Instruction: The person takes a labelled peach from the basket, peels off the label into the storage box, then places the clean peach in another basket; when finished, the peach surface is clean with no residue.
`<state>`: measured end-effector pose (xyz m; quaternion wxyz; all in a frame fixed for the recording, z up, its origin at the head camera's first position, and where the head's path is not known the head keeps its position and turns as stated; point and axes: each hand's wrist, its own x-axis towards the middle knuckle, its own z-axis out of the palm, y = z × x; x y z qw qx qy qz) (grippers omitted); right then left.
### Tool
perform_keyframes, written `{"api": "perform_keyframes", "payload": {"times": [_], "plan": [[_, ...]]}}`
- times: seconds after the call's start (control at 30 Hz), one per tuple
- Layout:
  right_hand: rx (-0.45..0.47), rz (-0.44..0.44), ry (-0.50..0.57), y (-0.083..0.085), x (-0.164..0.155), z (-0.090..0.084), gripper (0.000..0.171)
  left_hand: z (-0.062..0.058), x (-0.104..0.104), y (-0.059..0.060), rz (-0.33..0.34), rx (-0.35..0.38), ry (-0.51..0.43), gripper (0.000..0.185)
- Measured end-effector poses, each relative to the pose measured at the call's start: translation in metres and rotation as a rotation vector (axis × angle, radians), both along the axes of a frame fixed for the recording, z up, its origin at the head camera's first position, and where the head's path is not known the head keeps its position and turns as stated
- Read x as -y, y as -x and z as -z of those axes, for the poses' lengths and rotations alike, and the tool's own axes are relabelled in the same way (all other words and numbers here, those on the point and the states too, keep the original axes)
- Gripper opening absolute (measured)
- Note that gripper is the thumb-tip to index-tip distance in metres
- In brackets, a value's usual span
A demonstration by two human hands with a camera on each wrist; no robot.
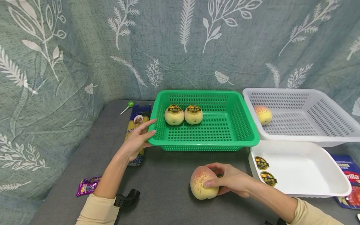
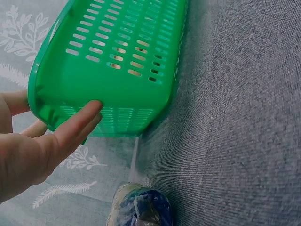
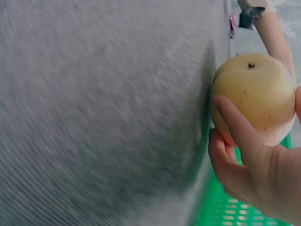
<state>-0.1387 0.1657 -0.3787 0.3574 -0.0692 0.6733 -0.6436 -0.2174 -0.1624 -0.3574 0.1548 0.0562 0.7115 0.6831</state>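
Note:
In the head view my right hand (image 1: pixel 229 179) grips a yellow-and-pink peach (image 1: pixel 203 184) low over the dark cloth, in front of the green basket (image 1: pixel 206 148). The right wrist view shows the fingers curled round the side of this peach (image 3: pixel 256 94), its stem pit facing the camera. My left hand (image 1: pixel 137 140) holds the green basket by its left rim. Seen from the left wrist, some fingers lie under and along the outer wall (image 2: pixel 94 84), others at the rim. Inside the basket two peaches (image 1: pixel 174 117) with black-and-gold stickers sit side by side.
A pale grey basket (image 1: pixel 306 137) at the right holds one peach (image 1: pixel 262 115). Before it stands a white tray (image 1: pixel 303 168) with two round-topped stickers (image 1: pixel 261 163). A pasta packet (image 1: pixel 139 112), green lollipop (image 1: pixel 130 104) and purple snack packet (image 1: pixel 87 187) lie left; a blue-red packet (image 1: pixel 350 175) lies far right.

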Motion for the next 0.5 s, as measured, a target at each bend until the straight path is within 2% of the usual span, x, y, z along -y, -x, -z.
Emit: {"api": "perform_keyframes", "payload": {"times": [0.1,0.23,0.37,0.5], "plan": [[-0.022,0.001,0.036,0.003,-0.007,-0.010,0.071,0.000,-0.001,0.001,-0.003,0.004,0.000,0.056],[-0.084,0.020,0.062,0.013,-0.027,-0.042,0.072,0.001,0.000,0.002,-0.008,0.009,0.001,0.056],[-0.187,0.069,0.055,0.028,-0.063,-0.074,0.070,0.001,0.001,0.002,-0.005,0.005,-0.003,0.056],[-0.277,0.140,0.008,0.050,-0.109,-0.091,0.061,0.001,0.002,0.002,-0.002,0.006,-0.015,0.056]]}}
